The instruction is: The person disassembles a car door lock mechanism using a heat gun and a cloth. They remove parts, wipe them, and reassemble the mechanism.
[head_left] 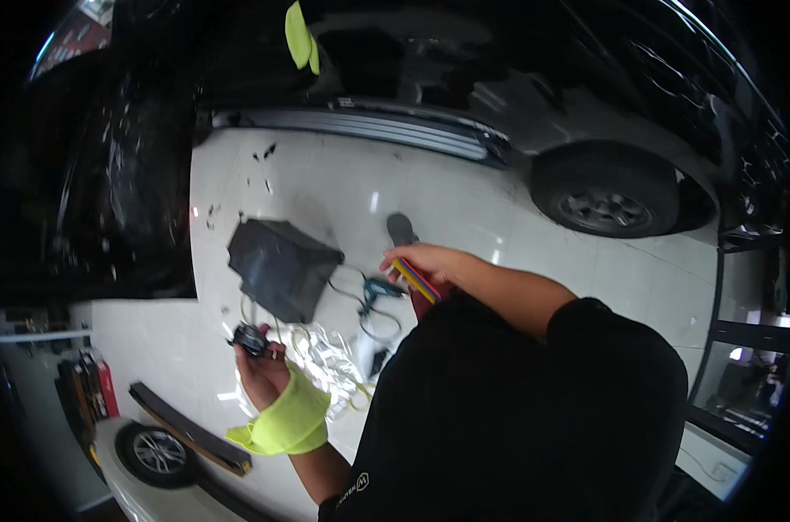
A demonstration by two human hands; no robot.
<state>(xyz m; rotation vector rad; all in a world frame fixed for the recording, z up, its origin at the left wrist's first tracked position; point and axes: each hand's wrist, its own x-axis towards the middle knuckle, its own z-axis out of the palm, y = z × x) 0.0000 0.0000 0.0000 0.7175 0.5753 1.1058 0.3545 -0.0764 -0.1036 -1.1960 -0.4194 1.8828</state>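
Black car [373, 52] across the top, side-on, biggest thing here; pale car [121, 474] at lower left. Dark grey angular bundle [282, 265] on the pale floor [465, 204], crumpled clear film [321, 355] just beside it. One yellow-green cloth [289, 418] round the left wrist, second cloth [299, 39] up against the black car. Teal heat gun [383, 289] between bundle and right hand [423, 264]. Right hand pinches a flat multicoloured stack [417, 280] near the torso [517, 400]; left hand [263, 374] curls its fingers round a small dark object [251, 339], too blurred to identify. Key relation: stack sits forward and right of the dark object, well apart — long axis slants from forward-left to back-right, right hand on it, left hand far off. Counts: two cars, two cloths, one bundle, one heat gun, one dark object, one stack — layers in it, can't tell
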